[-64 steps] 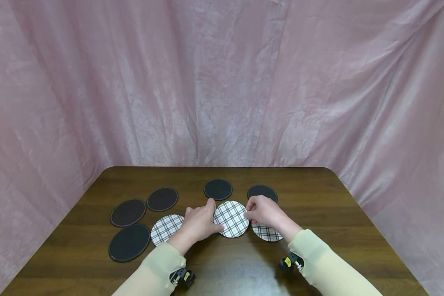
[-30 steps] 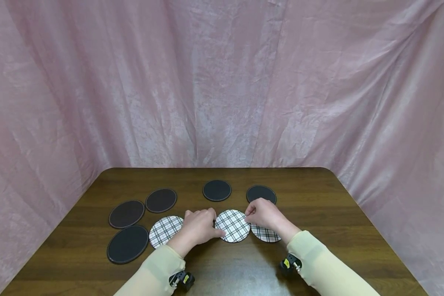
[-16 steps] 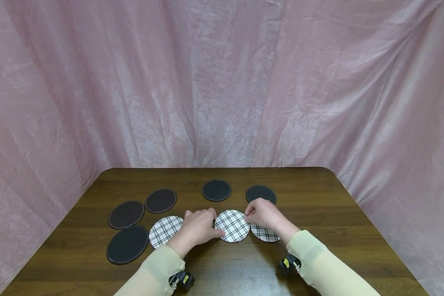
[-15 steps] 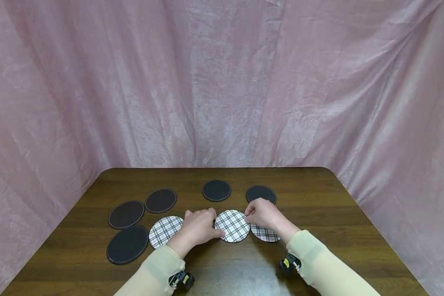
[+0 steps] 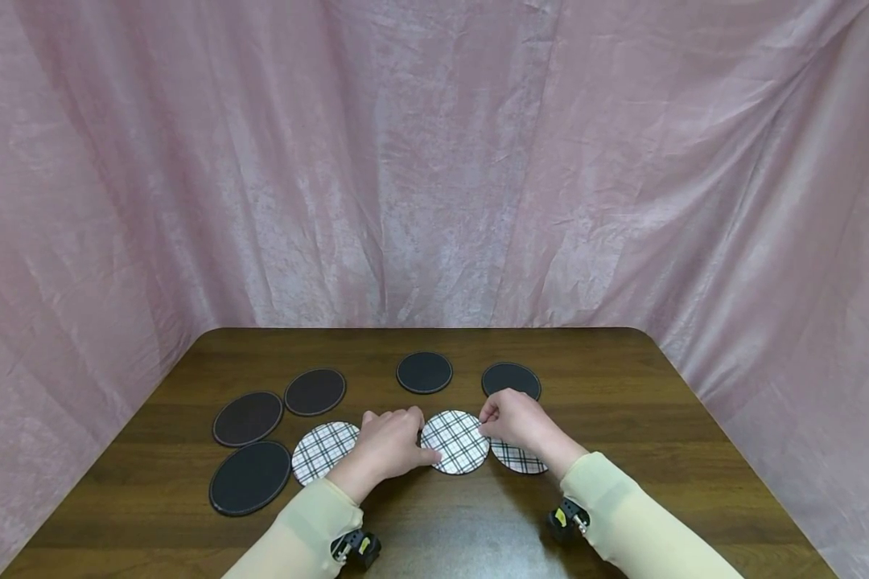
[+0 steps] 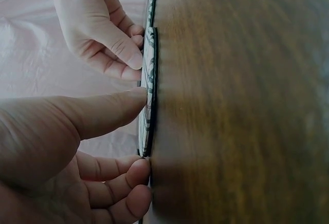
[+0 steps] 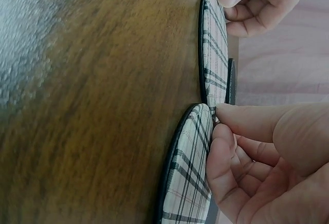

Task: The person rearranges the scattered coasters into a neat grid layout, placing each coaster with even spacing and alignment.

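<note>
A round plaid coaster (image 5: 455,442), white with dark lines and a black underside, lies on the table between both hands. My left hand (image 5: 385,444) holds its left side, the thumb on the near edge and the fingers at the left rim in the left wrist view. At its right edge, the thumb and forefinger of my right hand (image 5: 516,420) pinch the rim, close to where it meets a second plaid coaster (image 7: 187,178). That second one is partly covered by the right hand in the head view. A third plaid coaster (image 5: 323,449) sits left, partly behind the left hand.
Several dark round coasters lie about on the brown wooden table (image 5: 434,531): one at the back middle (image 5: 424,373), one back right (image 5: 510,377) behind the right hand, and a cluster at the left including a black coaster (image 5: 249,478). A pink curtain (image 5: 434,161) hangs behind.
Two seconds ago the middle plaid coaster was raised at its far side; it has come down flat and slightly toward me. Over the last second both hands have stayed nearly still.
</note>
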`<state>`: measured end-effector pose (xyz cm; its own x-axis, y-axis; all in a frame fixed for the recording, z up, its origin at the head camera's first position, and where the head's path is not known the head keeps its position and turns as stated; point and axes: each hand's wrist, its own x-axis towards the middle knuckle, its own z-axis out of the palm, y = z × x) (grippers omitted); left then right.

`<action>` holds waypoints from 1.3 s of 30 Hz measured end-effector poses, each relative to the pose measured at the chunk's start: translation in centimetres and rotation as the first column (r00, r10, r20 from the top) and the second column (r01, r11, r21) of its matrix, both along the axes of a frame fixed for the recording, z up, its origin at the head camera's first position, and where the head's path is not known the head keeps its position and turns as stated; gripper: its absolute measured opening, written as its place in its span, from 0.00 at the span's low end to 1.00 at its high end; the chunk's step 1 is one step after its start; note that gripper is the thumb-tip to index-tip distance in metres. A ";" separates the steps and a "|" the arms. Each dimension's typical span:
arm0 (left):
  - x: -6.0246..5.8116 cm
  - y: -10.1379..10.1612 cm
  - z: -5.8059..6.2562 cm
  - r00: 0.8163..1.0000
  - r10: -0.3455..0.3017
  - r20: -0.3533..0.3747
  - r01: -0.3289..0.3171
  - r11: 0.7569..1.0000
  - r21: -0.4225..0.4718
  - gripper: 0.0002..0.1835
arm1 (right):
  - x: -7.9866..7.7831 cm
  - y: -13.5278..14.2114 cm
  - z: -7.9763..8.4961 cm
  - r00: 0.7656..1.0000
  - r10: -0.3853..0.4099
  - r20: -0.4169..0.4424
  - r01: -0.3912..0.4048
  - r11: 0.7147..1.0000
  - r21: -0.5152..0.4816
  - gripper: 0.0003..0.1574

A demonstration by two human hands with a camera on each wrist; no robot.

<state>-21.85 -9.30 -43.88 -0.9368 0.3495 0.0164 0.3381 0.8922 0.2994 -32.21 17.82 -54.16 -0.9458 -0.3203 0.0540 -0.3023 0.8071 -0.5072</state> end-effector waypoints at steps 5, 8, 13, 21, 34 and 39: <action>0.0 -0.1 -0.1 1.000 -0.001 0.004 0.001 1.000 0.002 0.27 | -0.1 0.0 0.0 1.000 0.009 -0.012 -0.009 1.000 0.006 0.12; -0.1 -0.1 -0.1 1.000 0.002 0.016 -0.002 1.000 -0.003 0.27 | 0.0 0.0 0.2 1.000 0.009 -0.016 -0.009 1.000 0.020 0.12; -0.1 -0.2 0.3 1.000 0.016 0.024 -0.016 1.000 0.002 0.25 | 0.5 -0.1 1.3 0.997 0.055 -0.059 -0.054 0.998 0.016 0.09; -0.9 -0.8 1.5 0.998 0.060 -0.023 -0.059 0.998 0.026 0.21 | 6.9 -2.9 12.4 1.000 -0.014 -0.010 0.014 1.000 0.014 0.05; -3.3 -1.7 2.7 0.994 0.108 0.005 -0.108 0.994 0.003 0.37 | 4.4 -3.5 13.2 0.997 -0.069 0.041 0.068 0.998 0.016 0.23; -4.4 -2.0 2.5 0.992 0.127 0.016 -0.127 0.992 -0.023 0.38 | 3.4 -4.0 13.4 0.995 -0.074 0.061 0.073 0.997 0.020 0.28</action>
<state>-26.21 -11.30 -41.40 -0.9737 0.2279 -0.0065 0.2167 0.9340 0.2839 -28.79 13.84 -40.75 -0.9683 -0.2497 -0.0101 -0.2102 0.8353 -0.5081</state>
